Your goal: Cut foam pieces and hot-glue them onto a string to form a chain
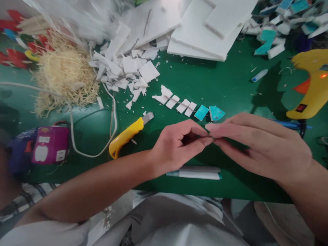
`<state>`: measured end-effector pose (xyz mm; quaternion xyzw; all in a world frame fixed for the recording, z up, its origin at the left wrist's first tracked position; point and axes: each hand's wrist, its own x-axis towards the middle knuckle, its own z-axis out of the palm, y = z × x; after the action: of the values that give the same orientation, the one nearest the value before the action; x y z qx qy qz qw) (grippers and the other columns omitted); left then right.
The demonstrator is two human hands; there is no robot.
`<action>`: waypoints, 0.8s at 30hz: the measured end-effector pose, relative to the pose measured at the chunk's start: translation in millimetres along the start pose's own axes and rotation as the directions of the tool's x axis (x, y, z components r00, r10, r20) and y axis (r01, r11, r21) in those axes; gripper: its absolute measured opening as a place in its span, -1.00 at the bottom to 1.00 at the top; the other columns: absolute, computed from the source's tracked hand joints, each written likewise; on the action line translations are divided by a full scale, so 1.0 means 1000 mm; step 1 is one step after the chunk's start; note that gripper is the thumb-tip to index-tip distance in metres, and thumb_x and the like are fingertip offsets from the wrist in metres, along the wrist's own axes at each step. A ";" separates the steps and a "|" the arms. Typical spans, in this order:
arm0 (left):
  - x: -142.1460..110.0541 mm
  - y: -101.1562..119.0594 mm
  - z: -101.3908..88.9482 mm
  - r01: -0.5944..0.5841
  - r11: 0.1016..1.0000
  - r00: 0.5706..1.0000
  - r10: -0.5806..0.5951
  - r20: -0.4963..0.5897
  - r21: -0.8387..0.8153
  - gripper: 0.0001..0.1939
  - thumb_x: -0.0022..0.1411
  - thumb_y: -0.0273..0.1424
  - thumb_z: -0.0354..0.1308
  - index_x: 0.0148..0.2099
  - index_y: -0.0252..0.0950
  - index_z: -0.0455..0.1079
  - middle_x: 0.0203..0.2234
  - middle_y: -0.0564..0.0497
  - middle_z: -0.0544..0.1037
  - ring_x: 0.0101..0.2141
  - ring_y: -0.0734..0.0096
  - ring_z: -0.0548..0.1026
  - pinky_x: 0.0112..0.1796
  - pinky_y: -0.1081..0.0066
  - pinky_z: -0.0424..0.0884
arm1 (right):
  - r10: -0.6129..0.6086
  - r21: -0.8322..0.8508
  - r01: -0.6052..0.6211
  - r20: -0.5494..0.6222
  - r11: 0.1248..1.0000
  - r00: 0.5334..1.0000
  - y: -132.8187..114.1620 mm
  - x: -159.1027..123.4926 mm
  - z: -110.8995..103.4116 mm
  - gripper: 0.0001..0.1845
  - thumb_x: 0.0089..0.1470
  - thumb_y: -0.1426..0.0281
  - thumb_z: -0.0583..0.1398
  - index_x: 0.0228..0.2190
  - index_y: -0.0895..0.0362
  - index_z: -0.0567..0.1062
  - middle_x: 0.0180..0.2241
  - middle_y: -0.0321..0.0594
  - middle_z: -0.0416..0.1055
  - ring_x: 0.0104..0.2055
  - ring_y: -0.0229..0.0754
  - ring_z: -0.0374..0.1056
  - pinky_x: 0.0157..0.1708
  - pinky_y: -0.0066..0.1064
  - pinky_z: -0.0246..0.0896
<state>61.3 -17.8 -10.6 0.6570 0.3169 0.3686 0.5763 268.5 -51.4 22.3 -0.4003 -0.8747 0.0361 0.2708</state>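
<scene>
My left hand (176, 145) and my right hand (269, 145) meet over the green table, thumbs and forefingers pinched together at the tips. Whatever they pinch is too small or too hidden to make out. Just beyond the fingertips lies a row of small white foam pieces (181, 106), running on into a teal foam square (201, 112) and a teal pointed piece (216, 113), with a thin dark strip visible between them. Below the hands rests a white marker (200, 174) with a teal end. Left of my left hand lies a yellow utility knife (126, 136), its blade partly out.
White foam scraps (133, 70) and stacked foam sheets (197, 41) cover the back. A yellow glue gun (312, 82) with a lit orange light stands at right. Straw-like shreds (66, 71), a white cable (73, 136) and a purple packet (50, 145) occupy the left.
</scene>
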 end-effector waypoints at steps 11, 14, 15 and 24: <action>-0.004 -0.005 0.000 0.013 1.000 1.000 -0.013 0.009 0.014 -0.95 0.27 -0.47 0.32 -0.23 -0.29 0.50 -0.54 0.18 0.45 -0.56 0.67 0.33 -0.54 0.63 0.29 | 0.048 0.106 -0.053 0.044 0.993 0.998 0.003 0.000 -0.002 -0.65 0.27 0.62 0.16 -0.03 0.00 0.51 -0.29 -0.32 0.54 -0.32 -0.37 0.50 -0.31 -0.56 0.48; -0.004 -0.004 -0.001 0.003 0.999 1.000 -0.004 0.025 0.054 -0.95 0.30 -0.47 0.29 -0.25 -0.29 0.50 -0.48 0.13 0.55 -0.50 0.64 0.41 -0.48 0.61 0.35 | 0.013 0.199 -0.025 0.064 0.980 0.998 0.004 0.000 -0.001 -0.62 0.25 0.67 0.11 -0.05 0.02 0.49 -0.30 -0.29 0.55 -0.31 -0.36 0.49 -0.32 -0.56 0.46; -0.004 -0.004 -0.001 0.009 0.998 1.000 -0.010 0.026 0.066 -0.95 0.30 -0.47 0.29 -0.26 -0.29 0.50 -0.47 0.12 0.56 -0.49 0.63 0.42 -0.47 0.61 0.36 | 0.003 0.214 -0.019 0.073 0.977 0.997 0.004 0.000 -0.001 -0.60 0.24 0.68 0.10 -0.04 0.03 0.49 -0.32 -0.30 0.55 -0.33 -0.35 0.48 -0.35 -0.55 0.45; -0.006 -0.003 -0.001 0.081 0.996 0.997 -0.081 0.008 0.028 -0.94 0.30 -0.43 0.31 -0.26 -0.29 0.52 -0.50 0.12 0.55 -0.52 0.62 0.43 -0.47 0.59 0.39 | 0.074 0.115 -0.083 0.080 0.990 0.994 0.007 -0.001 -0.003 -0.66 0.30 0.57 0.11 0.00 0.00 0.49 -0.44 -0.40 0.55 -0.48 -0.37 0.44 -0.43 -0.58 0.43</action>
<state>57.3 -22.0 -14.0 0.6532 0.3455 0.3375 0.5831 275.2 -48.2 22.5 -0.4160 -0.8642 0.1135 0.2591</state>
